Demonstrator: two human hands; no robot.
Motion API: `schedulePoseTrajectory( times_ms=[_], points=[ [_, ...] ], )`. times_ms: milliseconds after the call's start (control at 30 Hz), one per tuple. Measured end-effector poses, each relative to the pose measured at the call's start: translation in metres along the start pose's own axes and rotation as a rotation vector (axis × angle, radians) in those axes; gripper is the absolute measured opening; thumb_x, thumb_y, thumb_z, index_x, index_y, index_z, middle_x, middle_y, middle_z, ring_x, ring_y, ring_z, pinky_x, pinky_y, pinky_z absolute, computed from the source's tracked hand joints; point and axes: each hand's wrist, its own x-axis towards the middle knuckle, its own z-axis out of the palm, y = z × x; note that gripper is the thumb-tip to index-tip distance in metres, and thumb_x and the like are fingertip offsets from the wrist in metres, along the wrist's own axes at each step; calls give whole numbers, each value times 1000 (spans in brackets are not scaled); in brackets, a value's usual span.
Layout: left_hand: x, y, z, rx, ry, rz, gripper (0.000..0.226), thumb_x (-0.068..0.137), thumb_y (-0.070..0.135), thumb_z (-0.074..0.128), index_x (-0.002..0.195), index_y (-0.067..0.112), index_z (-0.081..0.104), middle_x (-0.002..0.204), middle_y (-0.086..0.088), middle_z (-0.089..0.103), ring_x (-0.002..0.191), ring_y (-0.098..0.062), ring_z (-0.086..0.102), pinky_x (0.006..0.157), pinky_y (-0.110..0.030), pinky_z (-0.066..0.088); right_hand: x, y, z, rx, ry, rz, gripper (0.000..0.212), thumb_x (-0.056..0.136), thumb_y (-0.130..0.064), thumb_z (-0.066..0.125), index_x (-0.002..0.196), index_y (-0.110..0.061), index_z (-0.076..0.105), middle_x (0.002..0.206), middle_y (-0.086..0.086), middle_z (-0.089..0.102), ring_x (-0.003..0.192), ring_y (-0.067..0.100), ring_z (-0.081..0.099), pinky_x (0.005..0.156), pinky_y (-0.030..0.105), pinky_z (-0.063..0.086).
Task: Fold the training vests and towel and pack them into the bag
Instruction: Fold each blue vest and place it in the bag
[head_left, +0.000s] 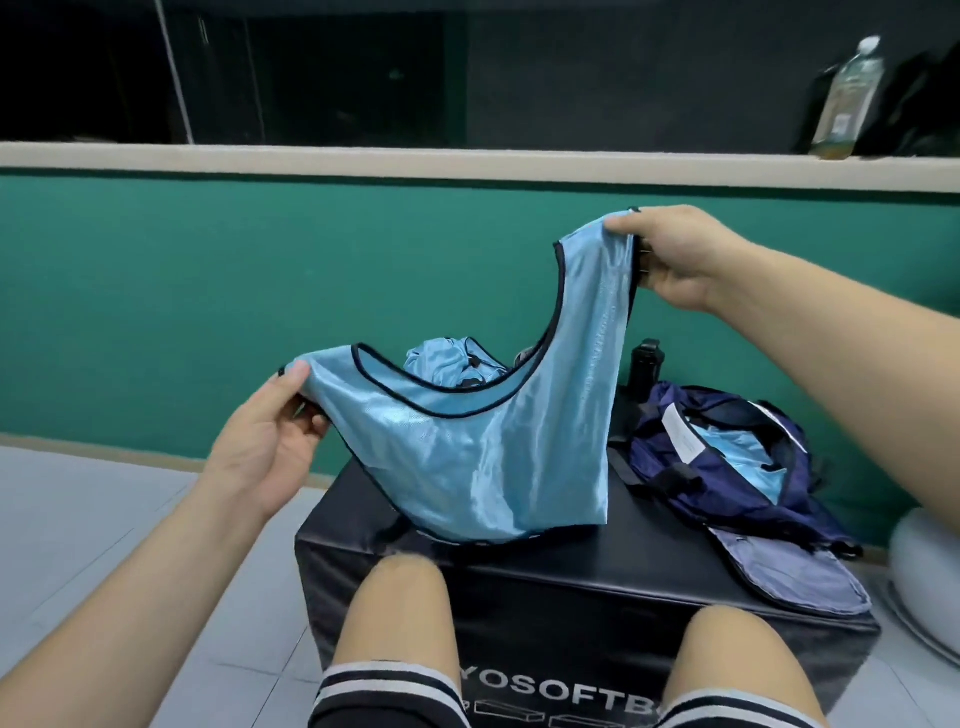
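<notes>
1. I am holding a light blue training vest (467, 441) up in front of me over the black padded box (571, 587). Its lower hem is hanging down to about the box top.
2. My left grip (260, 436) is pinching one shoulder strap, thumb on top and fingers curled underneath, low and off to the left.
3. My right grip (675, 254) is clamping the other shoulder strap much higher. The vest is therefore hanging skewed, with the neck opening sagging in a curve between my hands.
4. The fabric is looking thin, glossy and limp. I am judging it very light and slippery, with no stiffness of its own, so it will likely slump and slide, and a fold will only stay once pressed flat.
5. The black bound edging at the shoulders and hem corners is looking like firmer purchase than the slick panel. I am thinking of levelling both straps, then laying the vest flat on the box.
6. The navy bag (727, 499) is lying open at the right end of the box, with blue fabric (727, 441) showing in its mouth, probably another vest.
7. A crumpled blue vest (441, 364) is sitting at the far side of the box, behind the one I am holding.
8. I am not making out a towel anywhere.
</notes>
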Motion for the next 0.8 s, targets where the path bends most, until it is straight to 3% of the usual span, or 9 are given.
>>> schedulePoseTrajectory(
  times_ms=[133,300,400,500,600,700,800],
  points=[
    [41,37,34,76,4,98,13,94,30,79,91,25,67,91,5,67,77,-10,60,63,-23,40,-4,-17,-24,-23,25,-41,17,95,-19,78,110,-9,76,101,7,80,86,18,75,78,34,61],
    [72,82,79,101,3,191,25,83,36,90,96,19,77,106,-5,76,96,-22,70,92,-39,58,-16,-44,-43,-16,57,-90,17,95,-21,78,108,-10,76,103,7,81,88,20,76,83,34,61],
    [85,103,103,118,-8,230,34,82,36,91,107,16,77,123,-8,77,111,-26,74,103,-41,57,-22,-61,-51,8,80,-127,16,94,-21,79,106,-11,77,100,5,81,85,18,76,84,34,61],
    [93,125,123,187,-45,268,20,80,32,88,95,22,78,108,-1,79,97,-19,73,86,-34,50,-32,-78,-58,37,94,-179,19,94,-23,79,109,-11,79,107,6,81,90,18,75,89,34,61],
    [92,147,146,263,-100,322,9,92,27,79,84,24,77,91,7,75,80,-10,65,64,-24,40,-39,-95,-68,57,127,-234,25,94,-26,81,112,-9,78,113,7,79,95,20,75,94,36,60],
    [87,172,166,313,-79,400,10,87,30,83,86,22,77,94,3,76,84,-14,65,60,-23,43,-44,-113,-80,56,149,-291,31,92,-28,83,115,-7,79,120,13,78,98,24,77,94,43,63],
    [80,191,183,370,-47,456,23,78,40,91,79,22,76,91,1,76,79,-17,66,61,-28,49,-48,-127,-90,107,183,-335,22,91,-25,85,106,-10,80,113,8,80,101,21,77,96,39,62]
  ],
)
